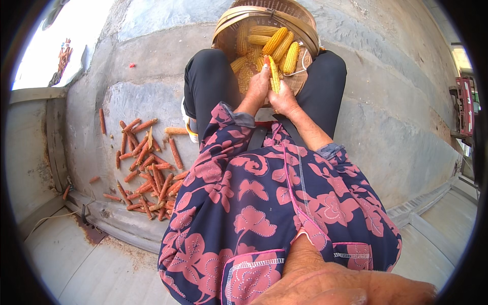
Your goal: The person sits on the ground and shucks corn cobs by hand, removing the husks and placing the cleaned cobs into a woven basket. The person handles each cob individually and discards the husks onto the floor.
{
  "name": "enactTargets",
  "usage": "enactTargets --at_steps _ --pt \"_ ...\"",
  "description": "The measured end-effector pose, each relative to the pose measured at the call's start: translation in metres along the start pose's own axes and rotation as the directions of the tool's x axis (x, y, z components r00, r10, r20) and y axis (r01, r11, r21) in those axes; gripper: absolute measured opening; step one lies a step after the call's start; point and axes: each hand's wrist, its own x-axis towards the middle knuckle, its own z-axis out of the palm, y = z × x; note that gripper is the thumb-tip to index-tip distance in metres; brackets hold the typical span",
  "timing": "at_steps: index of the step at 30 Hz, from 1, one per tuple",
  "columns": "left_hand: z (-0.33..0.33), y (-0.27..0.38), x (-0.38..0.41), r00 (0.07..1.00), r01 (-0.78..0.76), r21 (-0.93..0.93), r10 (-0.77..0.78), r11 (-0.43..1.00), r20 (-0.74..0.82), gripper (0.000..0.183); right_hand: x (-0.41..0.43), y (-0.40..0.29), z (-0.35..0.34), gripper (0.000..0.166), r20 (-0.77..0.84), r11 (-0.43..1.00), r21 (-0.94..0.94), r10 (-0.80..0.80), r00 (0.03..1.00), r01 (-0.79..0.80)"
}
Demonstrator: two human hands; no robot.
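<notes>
My right hand (284, 100) grips the lower end of a yellow ear of corn (274, 76), tilted away from me over the basket. Pressed against its left side is my left hand (259, 84), closed around a reddish corn cob (266, 60). Only the cob's tip shows above the thumb; the fingers hide the rest. Beyond both hands, a woven bamboo basket (216, 32) stands between my knees. Several whole yellow ears (291, 58) lie inside it, with loose kernels (246, 78) on its bottom. A white cord (304, 63) hangs at its right side.
A heap of stripped reddish cobs (146, 167) lies on the concrete floor (381, 114) to my left. One paler cob (176, 130) rests beside my left shoe (189, 122). A door sill (114, 217) runs behind the heap. Farther right stands a red vehicle-like object (465, 106).
</notes>
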Motion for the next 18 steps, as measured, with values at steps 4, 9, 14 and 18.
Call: enactTargets --at_steps 4,9,14,18 --pt "-0.002 -0.006 0.01 0.987 0.16 -0.223 -0.164 0.962 0.002 0.042 -0.004 0.0 0.003 0.029 0.001 0.984 -0.083 -0.155 0.988 0.155" --pt "-0.007 -0.027 0.025 0.971 0.232 -0.387 -0.188 0.893 0.148 0.035 0.002 0.001 -0.002 0.032 0.067 0.986 0.158 0.038 0.997 -0.048" --pt "-0.006 -0.03 0.02 0.955 0.164 -0.24 -0.093 0.957 0.282 0.035 -0.001 -0.007 -0.002 0.033 0.038 0.943 0.32 0.087 0.995 -0.095" --pt "-0.009 -0.034 0.019 0.927 -0.142 -0.1 0.168 0.985 0.335 0.034 0.003 0.004 -0.005 0.033 0.044 0.936 0.332 0.11 0.993 -0.118"
